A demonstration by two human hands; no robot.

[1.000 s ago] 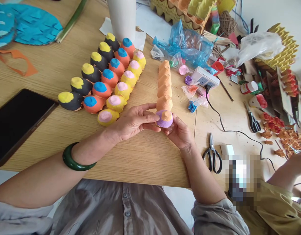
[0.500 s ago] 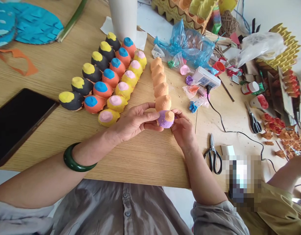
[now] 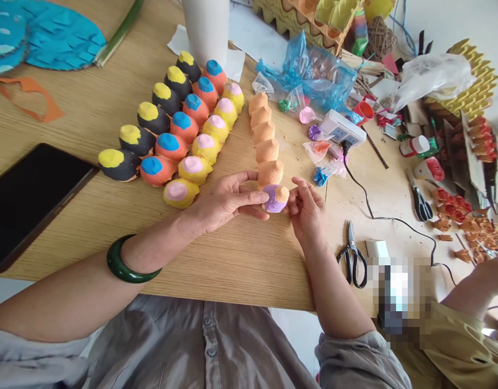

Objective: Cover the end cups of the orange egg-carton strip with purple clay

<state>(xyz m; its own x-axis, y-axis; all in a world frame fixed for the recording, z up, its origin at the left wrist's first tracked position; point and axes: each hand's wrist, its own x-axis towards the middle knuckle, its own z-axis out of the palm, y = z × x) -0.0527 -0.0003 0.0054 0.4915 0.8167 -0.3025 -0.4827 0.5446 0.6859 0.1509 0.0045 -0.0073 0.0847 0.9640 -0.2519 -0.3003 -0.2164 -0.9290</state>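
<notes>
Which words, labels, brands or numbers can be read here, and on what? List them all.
No text is readable.
White power strip: any print is too small.
Small bottle with the white cap: its label is too blurred.
Dark-screened device: no writing shows.
Purple-coated cup in the left hand: no writing shows.

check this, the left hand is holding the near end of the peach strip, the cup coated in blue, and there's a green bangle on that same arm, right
Not quite: the coating on that cup is purple, not blue, as the head view shows. The left hand does hold the near end of the peach strip, and the green bangle is on that same arm.
</notes>
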